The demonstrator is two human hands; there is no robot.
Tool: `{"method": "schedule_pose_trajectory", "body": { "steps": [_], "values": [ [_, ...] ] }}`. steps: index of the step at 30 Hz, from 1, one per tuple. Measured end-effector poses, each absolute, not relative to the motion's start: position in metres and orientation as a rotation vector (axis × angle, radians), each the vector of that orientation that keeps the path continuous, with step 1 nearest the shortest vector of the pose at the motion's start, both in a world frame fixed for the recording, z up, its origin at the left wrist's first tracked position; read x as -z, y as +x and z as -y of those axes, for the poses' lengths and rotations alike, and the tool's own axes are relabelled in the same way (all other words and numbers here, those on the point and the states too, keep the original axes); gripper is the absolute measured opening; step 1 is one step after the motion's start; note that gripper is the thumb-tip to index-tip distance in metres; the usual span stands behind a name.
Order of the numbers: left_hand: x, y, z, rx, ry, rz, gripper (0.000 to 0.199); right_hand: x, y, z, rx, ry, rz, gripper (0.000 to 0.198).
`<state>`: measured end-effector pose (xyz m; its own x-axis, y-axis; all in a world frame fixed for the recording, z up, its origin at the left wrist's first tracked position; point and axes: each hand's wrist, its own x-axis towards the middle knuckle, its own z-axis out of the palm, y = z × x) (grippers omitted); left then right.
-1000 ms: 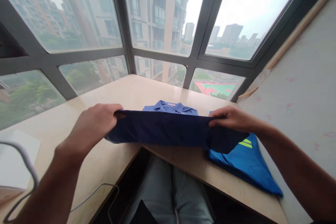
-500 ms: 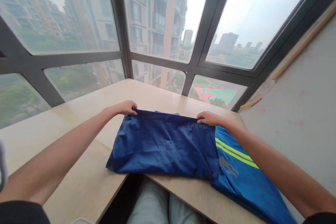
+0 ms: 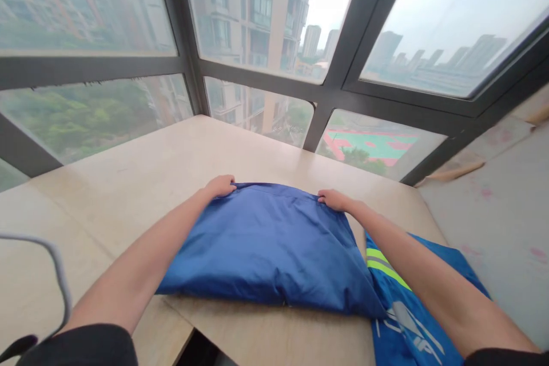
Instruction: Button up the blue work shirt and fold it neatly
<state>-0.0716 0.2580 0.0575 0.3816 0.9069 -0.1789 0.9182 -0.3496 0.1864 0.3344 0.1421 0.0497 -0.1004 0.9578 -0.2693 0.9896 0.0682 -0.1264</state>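
A plain dark blue piece of clothing (image 3: 266,246) is spread over the pale tabletop, its far edge lifted and its surface slightly creased. At that edge's left corner, my left hand (image 3: 222,186) is closed on the fabric. My right hand (image 3: 333,199) pinches the same edge nearer its right corner. Whether it is a jacket or trousers I cannot tell. Beneath my right forearm lies a brighter blue garment (image 3: 412,320) with yellow-green and grey stripes and a pale print; the dark blue cloth overlaps its left side.
The pale tabletop (image 3: 141,166) runs back to grey-framed windows (image 3: 257,83). A white wall (image 3: 506,229) bounds the right side. A grey cable (image 3: 60,280) curves at the lower left, and a dark gap (image 3: 201,349) opens at the table's near edge.
The dark blue clothing has been lowered flatter over the table and bulges toward me. My hands have come closer together, still holding its far edge. The view has tilted and shifted.
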Motion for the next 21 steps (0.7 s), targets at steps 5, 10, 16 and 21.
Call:
{"method": "schedule_pose_trajectory", "body": {
  "steps": [5,10,16,21],
  "values": [
    [-0.047,-0.083,-0.259,0.012,2.354,-1.522,0.033,-0.027,0.34,-0.123,0.417,2.083,-2.259,0.027],
    [-0.072,-0.104,-0.257,-0.205,1.936,-1.337,0.033,-0.044,0.358,-0.116,0.522,2.118,-2.429,0.025],
    [-0.079,-0.111,-0.262,-0.296,1.97,-1.532,0.042,-0.06,0.359,-0.118,0.507,2.157,-2.425,0.027],
    [-0.06,-0.075,-0.228,-0.569,2.24,-1.913,0.06,-0.05,0.303,-0.103,-0.122,2.317,-2.377,0.035]
  ]
}}
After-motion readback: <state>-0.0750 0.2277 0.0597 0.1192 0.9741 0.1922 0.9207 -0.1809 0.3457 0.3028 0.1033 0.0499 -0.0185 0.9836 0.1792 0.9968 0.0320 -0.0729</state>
